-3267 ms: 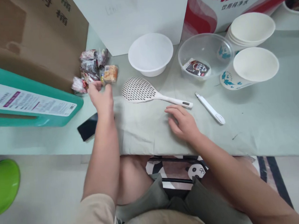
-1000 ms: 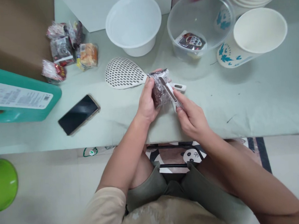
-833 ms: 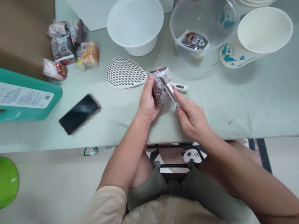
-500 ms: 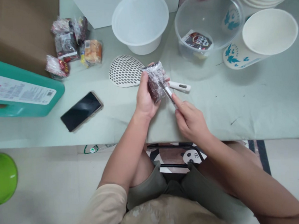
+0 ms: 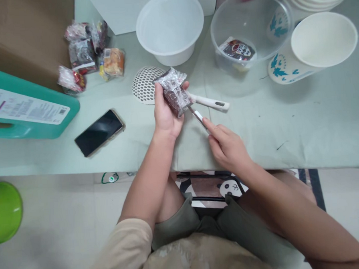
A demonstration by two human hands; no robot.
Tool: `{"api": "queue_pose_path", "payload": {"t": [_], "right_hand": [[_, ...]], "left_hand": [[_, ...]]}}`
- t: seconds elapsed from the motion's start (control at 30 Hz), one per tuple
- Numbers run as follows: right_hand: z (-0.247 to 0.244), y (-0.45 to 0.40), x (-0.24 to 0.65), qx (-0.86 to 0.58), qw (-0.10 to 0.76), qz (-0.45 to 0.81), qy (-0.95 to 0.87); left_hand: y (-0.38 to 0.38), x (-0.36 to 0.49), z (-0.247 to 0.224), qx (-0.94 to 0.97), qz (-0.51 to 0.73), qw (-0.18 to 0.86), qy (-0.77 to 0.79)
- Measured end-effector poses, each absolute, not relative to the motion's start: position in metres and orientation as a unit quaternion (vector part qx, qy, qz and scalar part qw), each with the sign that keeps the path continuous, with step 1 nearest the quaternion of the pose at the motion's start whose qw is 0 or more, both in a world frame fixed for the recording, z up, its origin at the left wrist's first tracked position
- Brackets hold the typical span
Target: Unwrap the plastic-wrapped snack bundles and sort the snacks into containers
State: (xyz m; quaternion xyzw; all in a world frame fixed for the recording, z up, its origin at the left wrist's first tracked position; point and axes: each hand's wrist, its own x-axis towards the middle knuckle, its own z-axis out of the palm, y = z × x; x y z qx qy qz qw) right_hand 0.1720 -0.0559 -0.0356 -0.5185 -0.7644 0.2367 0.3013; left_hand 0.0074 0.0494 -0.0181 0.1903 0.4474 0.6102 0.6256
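Note:
Fingers wrapped round its sides, my left hand (image 5: 167,117) holds a dark brown block in clear crinkled wrapping (image 5: 175,95), tilted above the table. My right hand (image 5: 228,142) is closed on a slim metal knife with a white part (image 5: 199,117); its tip is at the lower right edge of the packet. Whether the tip touches the wrapping I cannot tell. Behind the packet lies a white perforated strainer (image 5: 143,86), its handle (image 5: 210,102) pointing right.
A phone (image 5: 99,132), wrapped snacks (image 5: 83,55) and a green container (image 5: 46,117) are on the left. At the back stand a white bowl (image 5: 170,24), a clear bowl (image 5: 243,30) holding a packet, and paper cups (image 5: 322,42).
My left hand has moved left with the packet and tilted it. The knife tip has gone from the packet's face to its lower right edge.

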Motion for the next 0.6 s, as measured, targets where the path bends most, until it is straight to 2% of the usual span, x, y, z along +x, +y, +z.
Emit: {"api": "queue_pose_path", "payload": {"t": [0.13, 0.23, 0.33, 0.47, 0.6], "right_hand": [[-0.035, -0.055, 0.175, -0.511, 0.298, 0.227, -0.774], [-0.030, -0.050, 0.189, -0.505, 0.330, 0.223, -0.766], [-0.021, -0.040, 0.217, -0.587, 0.346, 0.183, -0.709], [-0.016, -0.026, 0.258, -0.740, 0.288, 0.104, -0.599], [-0.021, -0.018, 0.280, -0.781, 0.200, 0.094, -0.585]], "left_hand": [[0.051, 0.006, -0.019, 0.177, 0.618, 0.626, 0.441], [0.051, 0.003, -0.019, 0.177, 0.627, 0.628, 0.427], [0.051, 0.001, -0.018, 0.168, 0.622, 0.642, 0.416], [0.049, 0.004, -0.016, 0.153, 0.609, 0.662, 0.408], [0.045, 0.008, -0.011, 0.153, 0.603, 0.675, 0.396]]}}
